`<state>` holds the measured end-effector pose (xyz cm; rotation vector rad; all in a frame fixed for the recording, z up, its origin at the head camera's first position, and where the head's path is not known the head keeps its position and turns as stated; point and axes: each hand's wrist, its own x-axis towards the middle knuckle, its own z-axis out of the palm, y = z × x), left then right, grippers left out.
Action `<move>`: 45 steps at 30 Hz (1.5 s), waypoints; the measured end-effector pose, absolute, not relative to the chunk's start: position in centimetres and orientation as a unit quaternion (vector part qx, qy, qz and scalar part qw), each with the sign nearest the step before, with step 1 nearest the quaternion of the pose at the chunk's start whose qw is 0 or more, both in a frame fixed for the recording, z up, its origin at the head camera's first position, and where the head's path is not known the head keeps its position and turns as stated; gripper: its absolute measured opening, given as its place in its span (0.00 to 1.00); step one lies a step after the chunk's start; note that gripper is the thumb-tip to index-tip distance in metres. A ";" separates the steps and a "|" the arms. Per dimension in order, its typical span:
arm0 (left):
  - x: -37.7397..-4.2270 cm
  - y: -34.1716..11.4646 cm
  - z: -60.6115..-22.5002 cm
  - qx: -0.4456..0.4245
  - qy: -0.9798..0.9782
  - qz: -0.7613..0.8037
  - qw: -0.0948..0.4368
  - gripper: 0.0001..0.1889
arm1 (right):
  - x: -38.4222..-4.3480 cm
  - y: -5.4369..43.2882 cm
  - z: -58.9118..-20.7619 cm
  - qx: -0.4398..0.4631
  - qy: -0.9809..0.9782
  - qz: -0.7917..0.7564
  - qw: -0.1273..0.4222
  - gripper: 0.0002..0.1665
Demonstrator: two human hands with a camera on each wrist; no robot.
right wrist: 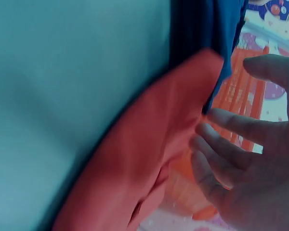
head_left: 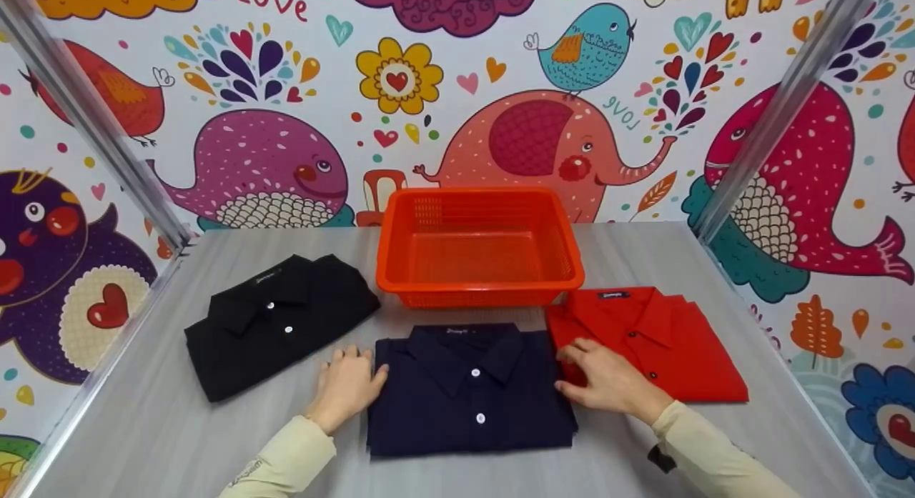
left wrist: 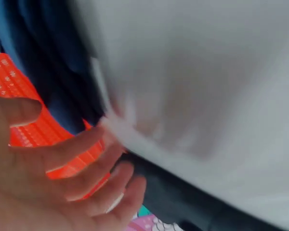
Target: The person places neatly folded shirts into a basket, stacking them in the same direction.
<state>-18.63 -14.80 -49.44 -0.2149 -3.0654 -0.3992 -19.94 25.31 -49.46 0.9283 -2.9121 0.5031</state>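
A folded navy shirt (head_left: pixel 443 405) with white buttons lies at the front middle of the table, collar pointing away. My left hand (head_left: pixel 347 385) is at its left edge, fingers spread and thumb beside the fabric. At the opposite edge, my right hand (head_left: pixel 607 378) hovers over the side of a folded red shirt (head_left: pixel 686 348), fingers slightly bent. Both wrist views show the fingers loosely extended with no cloth between them, the left hand (left wrist: pixel 72 178) near the navy layers and the right hand (right wrist: pixel 250 159) beside the red and navy cloth. A folded black shirt (head_left: pixel 286 334) lies askew to the left.
Behind the navy shirt stands an orange plastic basket (head_left: pixel 479 299) with nothing in it. It is close to the back wall (head_left: pixel 457 148), which has cartoon animals printed on it. Metal posts (head_left: pixel 765 148) rise at the back corners of the grey table (head_left: pixel 164 441).
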 end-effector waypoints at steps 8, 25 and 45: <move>-18.7 -14.5 -48.8 -0.047 -0.977 -0.201 -0.058 0.17 | -20.6 24.1 -49.6 0.243 -0.938 0.230 -0.093 0.19; -19.0 -14.5 -48.4 0.074 -0.854 -0.476 -0.198 0.13 | -21.1 21.0 -48.4 0.021 -0.926 0.336 -0.171 0.17; -19.2 -14.9 -49.4 0.066 -0.813 -0.536 -0.219 0.27 | -21.2 22.3 -49.5 -0.037 -0.726 0.638 -0.254 0.25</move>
